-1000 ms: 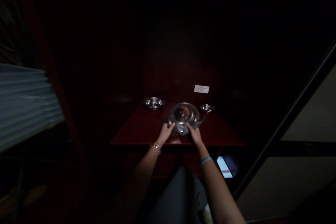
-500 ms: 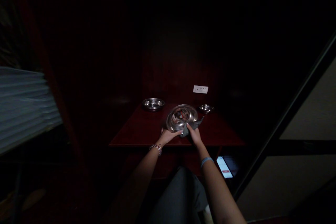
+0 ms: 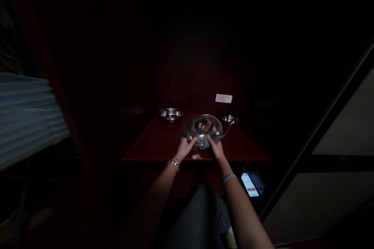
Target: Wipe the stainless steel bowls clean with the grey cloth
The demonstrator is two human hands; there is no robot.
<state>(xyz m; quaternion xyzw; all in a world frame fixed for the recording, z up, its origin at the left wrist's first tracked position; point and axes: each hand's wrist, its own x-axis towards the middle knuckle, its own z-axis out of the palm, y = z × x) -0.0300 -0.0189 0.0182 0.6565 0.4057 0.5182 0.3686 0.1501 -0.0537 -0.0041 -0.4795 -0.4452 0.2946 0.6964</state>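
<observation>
A shiny round metal dish (image 3: 203, 126) is held up over the dark red tabletop (image 3: 152, 146). My left hand (image 3: 184, 148) grips its lower left rim, thumb on top and fingers hidden beneath. At the lower right rim, my right hand (image 3: 215, 148) pinches a grey cloth (image 3: 206, 142) against the dish. The cloth's loose end sticks out to the right. Behind and to the left stands another metal dish (image 3: 171, 114). A smaller metal bowl (image 3: 230, 120) sits behind and to the right.
A white socket plate (image 3: 223, 98) is on the dark red back wall. Below the tabletop at the right, a lit phone (image 3: 250, 185) shows its screen. A pale ridged panel (image 3: 29, 116) fills the left side. My knee is under the table edge.
The held dish has turned, and its coloured patch looks different. My left hand has moved slightly up along the rim. My right hand and the cloth have hardly moved.
</observation>
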